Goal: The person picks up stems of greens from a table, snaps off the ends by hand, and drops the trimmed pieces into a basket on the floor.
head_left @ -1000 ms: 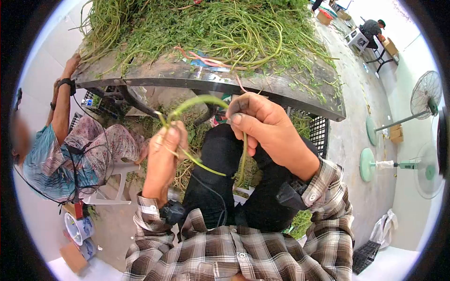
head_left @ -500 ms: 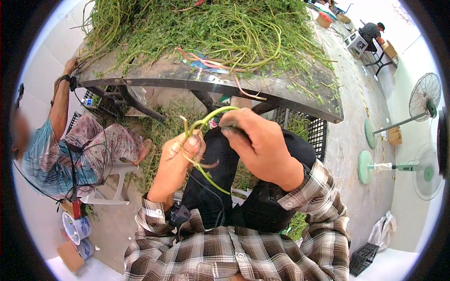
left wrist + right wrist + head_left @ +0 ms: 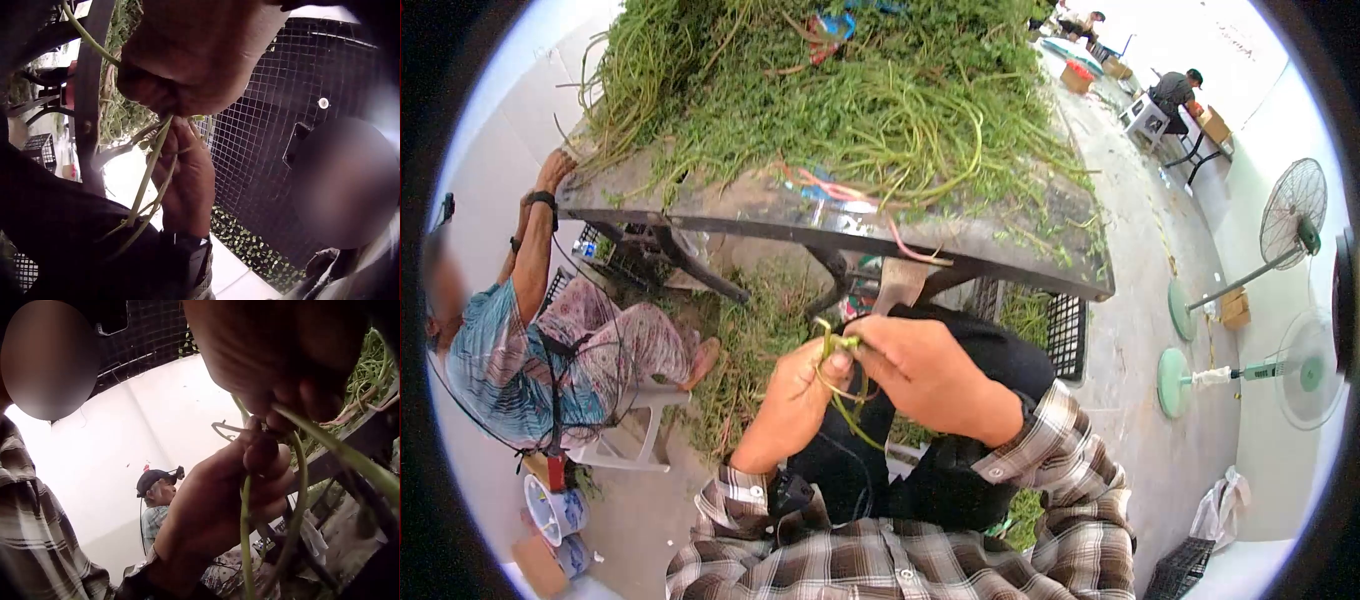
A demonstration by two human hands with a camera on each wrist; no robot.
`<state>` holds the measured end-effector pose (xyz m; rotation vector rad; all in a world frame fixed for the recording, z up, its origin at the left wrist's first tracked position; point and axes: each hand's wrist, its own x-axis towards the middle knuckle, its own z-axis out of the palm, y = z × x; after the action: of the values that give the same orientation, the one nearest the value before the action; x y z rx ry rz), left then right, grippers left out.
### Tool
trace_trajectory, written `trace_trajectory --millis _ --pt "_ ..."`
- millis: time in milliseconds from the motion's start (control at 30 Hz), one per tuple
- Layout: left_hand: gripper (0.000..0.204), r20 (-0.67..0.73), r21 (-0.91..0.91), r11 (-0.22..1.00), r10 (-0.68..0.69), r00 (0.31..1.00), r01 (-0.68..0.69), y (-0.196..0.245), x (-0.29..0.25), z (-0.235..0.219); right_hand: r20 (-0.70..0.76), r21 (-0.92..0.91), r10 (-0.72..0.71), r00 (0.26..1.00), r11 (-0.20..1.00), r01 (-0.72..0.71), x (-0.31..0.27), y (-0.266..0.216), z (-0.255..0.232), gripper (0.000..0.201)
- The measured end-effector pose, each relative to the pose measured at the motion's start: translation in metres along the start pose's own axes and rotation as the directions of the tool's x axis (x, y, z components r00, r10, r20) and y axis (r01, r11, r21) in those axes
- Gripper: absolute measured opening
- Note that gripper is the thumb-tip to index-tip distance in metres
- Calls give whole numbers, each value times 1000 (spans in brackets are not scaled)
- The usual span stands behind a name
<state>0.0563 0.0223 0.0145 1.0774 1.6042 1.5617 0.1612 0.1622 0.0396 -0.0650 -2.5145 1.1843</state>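
Note:
In the head view the left hand [image 3: 793,400] and right hand [image 3: 930,372] meet above the lap, just off the table's front edge. Green stems [image 3: 855,425] loop round the left thumb, and the left thumb and fingers pinch them. Right fingertips press together on the stems' upper part, close to the left thumb. In the right wrist view, the left hand [image 3: 219,494] grips a stem [image 3: 247,531] that hangs down, while a thicker stem [image 3: 344,453] runs from under the right hand [image 3: 275,350]. The left wrist view shows thin stems [image 3: 149,178] hanging between the hands.
Leafy green stems [image 3: 800,110] cover the table [image 3: 730,222], with a pink stem [image 3: 900,240] over its front edge. A seated person [image 3: 500,340] is at the left. A black crate [image 3: 1067,335] stands under the table's right end; fans [image 3: 1293,213] are at the right.
The right hand has moved left and down until it meets the left hand. The wide loop of stem between them has become small and tight. The view has tilted slightly.

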Motion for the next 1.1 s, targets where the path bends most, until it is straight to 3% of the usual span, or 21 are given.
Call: trace_trajectory --millis 67,133,167,333,400,433,500,533,600,667,700,800,867,933,1000,1067,1100 --pt "33 12 79 996 -31 999 30 -1 1 1 -21 -18 -33 999 999 32 1 0 -1 17" --pt "32 17 44 999 -18 1000 17 1 4 3 -29 61 6 1000 998 -4 0 -1 -3 17" --pt "31 -18 48 998 38 999 -37 0 4 4 -92 113 -6 996 994 17 1 -3 -2 18" --pt "29 -134 134 976 189 973 -171 -2 7 8 -35 248 86 996 966 -75 3 -9 -11 20" --pt "30 -207 382 884 365 908 -269 -1 9 10 -5 265 100 995 960 -95 4 -9 -10 20" --pt "30 -205 382 884 367 907 -270 -2 8 10 -14 281 87 996 956 -79 4 -8 -7 20" --pt "33 -232 329 929 252 940 -168 -5 5 10 -20 296 72 997 953 -63 5 -9 -8 20" --pt "33 -234 328 930 252 939 -167 -3 4 10 16 270 122 992 955 -122 5 -13 -12 18" --pt "36 -112 -78 995 -66 992 57 3 0 10 61 242 177 982 952 -186 5 -14 -9 15" --pt "37 -61 -178 974 -154 986 141 -3 -1 11 -138 55 -53 989 997 61 4 -6 0 21" --pt "39 0 -270 938 -227 974 219 -5 0 12 -132 57 -52 990 997 60 4 -6 0 21" --pt "40 75 -367 889 -266 961 275 -5 0 14 -170 -12 -61 984 998 60 4 -6 -1 27" --pt "41 64 -363 892 -265 962 270 -6 1 21 -201 -115 -138 970 986 117 5 -2 -1 28" --pt "41 49 -413 867 -285 957 280 -5 1 21 -207 -106 -150 967 986 130 5 -4 -1 29" --pt "41 57 -373 882 -286 956 286 -2 1 16 -93 130 109 990 987 -96 4 -14 -7 32" --pt "40 66 -333 896 -289 955 295 -5 0 16 -70 133 141 988 983 -130 5 -17 -14 40" --pt "40 26 -401 887 -238 971 228 -8 -1 18 -48 131 167 985 978 -160 6 -17 -17 49"
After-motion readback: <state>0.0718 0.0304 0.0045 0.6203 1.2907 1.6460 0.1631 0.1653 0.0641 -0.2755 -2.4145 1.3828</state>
